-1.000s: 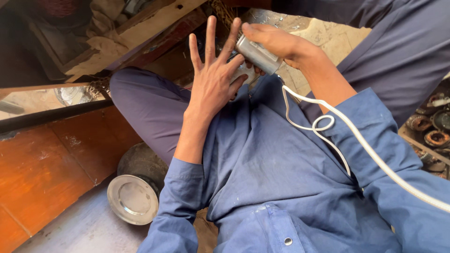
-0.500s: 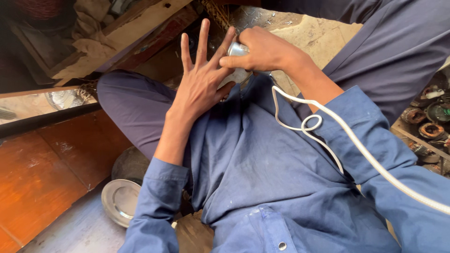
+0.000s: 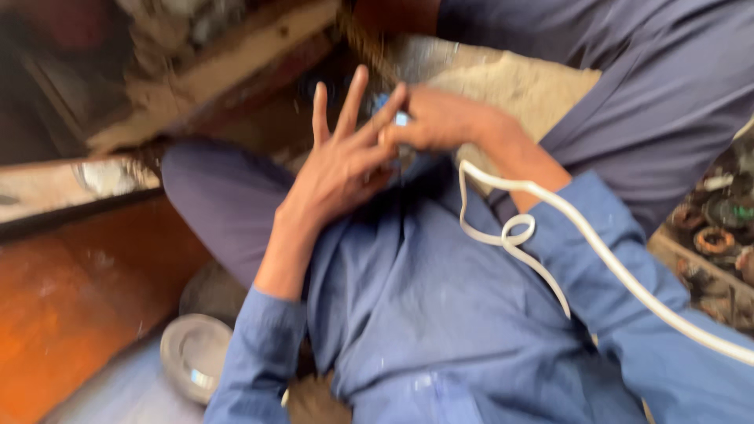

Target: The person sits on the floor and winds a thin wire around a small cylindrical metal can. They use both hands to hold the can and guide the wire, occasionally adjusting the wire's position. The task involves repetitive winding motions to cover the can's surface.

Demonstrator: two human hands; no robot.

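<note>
My left hand [image 3: 342, 161] is raised over my lap with its fingers spread, its palm against a small silver cylinder [image 3: 400, 120] of which only a sliver shows. My right hand [image 3: 440, 118] is closed around that cylinder from the right. A white cable [image 3: 542, 216] runs from the cylinder, loops over my right sleeve and leaves the frame at the lower right. I sit cross-legged in blue work clothes. The picture is blurred by motion.
A round metal lid [image 3: 192, 357] lies on the floor by my left knee. An orange-brown wooden surface [image 3: 78, 298] is at the left. Metal rings and coils [image 3: 715, 235] lie at the right edge. Wooden boards [image 3: 220, 71] sit beyond my knees.
Both hands have come together; my right hand has closed further over the silver cylinder so it is nearly hidden. The view has shifted and blurred.
</note>
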